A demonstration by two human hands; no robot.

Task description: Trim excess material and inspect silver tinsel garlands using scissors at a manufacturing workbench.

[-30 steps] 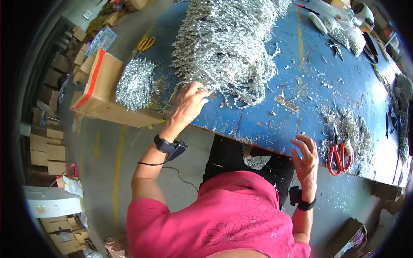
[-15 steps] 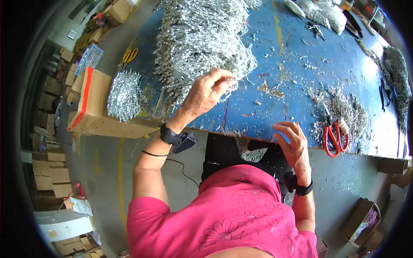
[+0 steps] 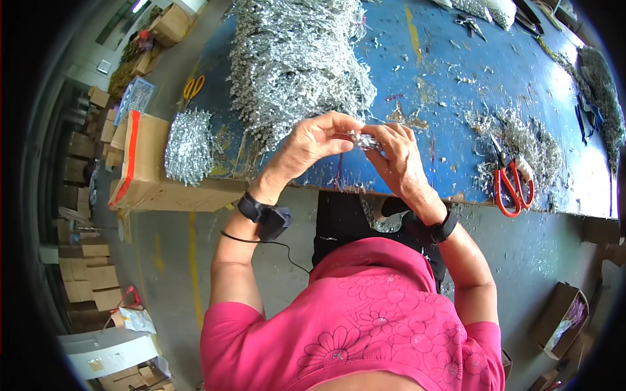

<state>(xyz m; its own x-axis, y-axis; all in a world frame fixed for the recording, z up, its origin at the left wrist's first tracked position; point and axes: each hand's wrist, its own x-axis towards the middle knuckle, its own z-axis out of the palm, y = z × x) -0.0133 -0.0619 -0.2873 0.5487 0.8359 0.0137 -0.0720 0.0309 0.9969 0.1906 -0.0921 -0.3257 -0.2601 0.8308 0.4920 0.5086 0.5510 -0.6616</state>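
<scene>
Between my two hands is a small bunch of silver tinsel (image 3: 364, 140), held over the near edge of the blue table. My left hand (image 3: 316, 140) pinches its left end, thumb and fingers closed together. From the other side, my right hand (image 3: 398, 153) closes its fingers around the same bunch. Just beyond my left hand lies a large heap of silver tinsel strands (image 3: 297, 65). A smaller bundle of silver tinsel (image 3: 189, 146) rests on the cardboard box (image 3: 147, 156) at the left. The fingers partly cover the piece I hold.
Red-handled scissors (image 3: 512, 186) lie at the table's right front edge beside loose tinsel scraps (image 3: 521, 146). Yellow-handled scissors (image 3: 193, 88) lie at the far left. Small black scissors (image 3: 471, 27) are at the back of the blue table (image 3: 450, 85). A thin cable (image 3: 277, 244) hangs from my left wrist.
My right hand has risen from the table's near edge and moved left to meet my left hand. Both now hold the tinsel bunch together. The view has shifted slightly.
</scene>
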